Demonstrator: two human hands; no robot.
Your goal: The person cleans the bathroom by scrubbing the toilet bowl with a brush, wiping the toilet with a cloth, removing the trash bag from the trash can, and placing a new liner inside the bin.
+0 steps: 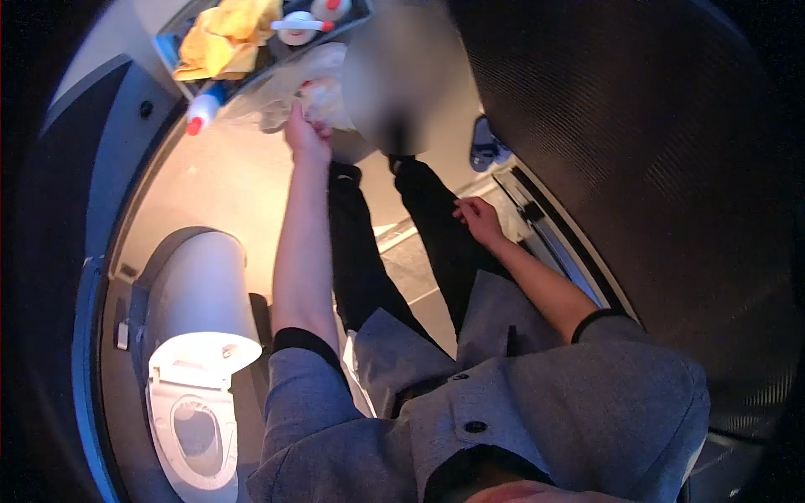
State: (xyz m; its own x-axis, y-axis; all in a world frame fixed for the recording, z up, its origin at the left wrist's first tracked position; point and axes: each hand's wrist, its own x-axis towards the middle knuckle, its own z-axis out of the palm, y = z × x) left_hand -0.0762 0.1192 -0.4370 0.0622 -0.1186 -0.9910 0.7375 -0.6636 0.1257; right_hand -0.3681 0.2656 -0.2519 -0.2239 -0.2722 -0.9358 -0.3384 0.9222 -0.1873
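My left hand is closed at the edge of a clear plastic bag that has something red and white inside or behind it. My right hand hangs beside my right thigh, its fingers loosely bent with gaps between them and nothing in them. Above the bag stands a dark caddy with a yellow cloth and several bottles. A white bottle with a red tip sticks out at the caddy's lower left side.
At the lower left is a white toilet with its seat showing. A blue slipper lies by the right wall. A dark ribbed panel fills the right side. A blurred round patch covers the top centre.
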